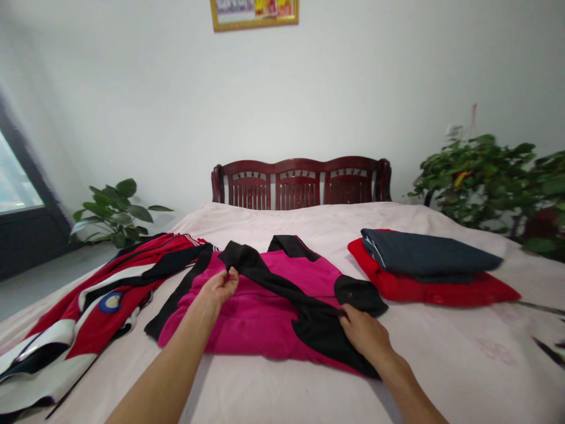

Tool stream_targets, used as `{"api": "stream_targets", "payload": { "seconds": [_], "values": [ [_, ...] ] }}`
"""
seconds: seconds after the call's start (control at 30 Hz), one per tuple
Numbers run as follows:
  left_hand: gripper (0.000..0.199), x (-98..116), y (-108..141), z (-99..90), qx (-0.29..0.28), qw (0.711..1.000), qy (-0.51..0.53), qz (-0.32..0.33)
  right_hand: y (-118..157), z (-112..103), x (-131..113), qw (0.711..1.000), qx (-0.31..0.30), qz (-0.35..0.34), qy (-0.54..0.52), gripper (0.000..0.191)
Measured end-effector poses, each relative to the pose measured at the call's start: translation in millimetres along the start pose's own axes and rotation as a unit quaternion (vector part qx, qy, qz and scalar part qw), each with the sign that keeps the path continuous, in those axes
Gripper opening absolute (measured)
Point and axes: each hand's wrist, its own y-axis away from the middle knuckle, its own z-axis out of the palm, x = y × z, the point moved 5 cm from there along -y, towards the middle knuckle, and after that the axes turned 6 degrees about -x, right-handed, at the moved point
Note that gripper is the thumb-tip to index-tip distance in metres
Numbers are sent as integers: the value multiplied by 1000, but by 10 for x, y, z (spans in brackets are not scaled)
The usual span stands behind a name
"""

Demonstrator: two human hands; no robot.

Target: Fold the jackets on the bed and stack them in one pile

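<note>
A pink and black garment (260, 330) lies spread on the pale bedsheet (247, 394), its black collar (293, 244) at the far side. One black sleeve (273, 281) runs diagonally across the pink body. My left hand (223, 285) pinches the upper left end of that sleeve between thumb and fingers. At the right, my right hand (362, 330) is closed on the black cloth near the other end of the sleeve; part of its fingertips is hidden by the fabric.
Folded red cloth (397, 285) with folded dark blue cloth (432, 254) on top sits at the right. A red, white and navy garment (97, 318) lies at the left. Beyond are a wooden backrest (298, 182) and leafy plants (477, 176).
</note>
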Motion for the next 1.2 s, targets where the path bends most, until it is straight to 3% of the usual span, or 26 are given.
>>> {"api": "stream_targets", "payload": {
  "seconds": [0.13, 0.23, 0.3, 0.33, 0.37, 0.43, 0.47, 0.5, 0.67, 0.8, 0.87, 0.9, 1.0, 1.07, 1.13, 1.2],
  "values": [
    [21, 56, 144, -346, 66, 988, -129, 49, 1, 6, 6, 1000, 3, -11, -9, 37],
    [44, -41, 232, -396, 79, 965, -226, 108, -2, 22, 10, 1000, 8, -14, -11, 37],
    [59, -83, 229, -334, 51, 932, -324, 155, -10, 26, 20, 1000, 10, -22, -18, 36],
    [64, -93, 209, -278, 27, 895, -408, 179, -16, 28, 29, 999, 11, -26, -24, 34],
    [65, -106, 181, -217, 4, 839, -506, 199, -23, 30, 40, 999, 10, -28, -30, 33],
    [59, -137, 98, -129, -18, 703, -678, 213, -37, 34, 64, 999, 10, -28, -41, 30],
    [52, -137, 49, -112, -17, 653, -728, 210, -44, 36, 75, 998, 13, -27, -47, 29],
    [43, -117, 0, -107, -9, 633, -747, 204, -50, 40, 84, 998, 15, -28, -53, 29],
    [18, 163, -155, -27, -26, 654, -727, 207, -62, 67, 137, 994, 16, -43, -95, 28],
    [20, 572, -207, 7, -47, 697, -688, 199, -78, 98, 164, 986, -23, -88, -143, 36],
    [23, 791, -196, -19, -68, 717, -668, 190, -92, 108, 171, 981, -38, -103, -159, 29],
    [26, 880, -179, -53, -92, 740, -644, 171, -99, 104, 175, 980, -33, -106, -164, 25],
    [44, 1027, -58, -241, -180, 849, -495, 45, -106, 71, 168, 979, 14, -121, -165, 23],
    [53, 1024, 80, -408, -219, 889, -398, -62, -101, 68, 153, 979, 39, -130, -149, 22],
    [53, 962, 223, -591, -239, 879, -386, -145, -92, 83, 136, 982, 49, -133, -126, 21],
    [49, 854, 343, -784, -252, 844, -425, -207, -82, 99, 124, 985, 50, -128, -104, 22]
  ]
}}
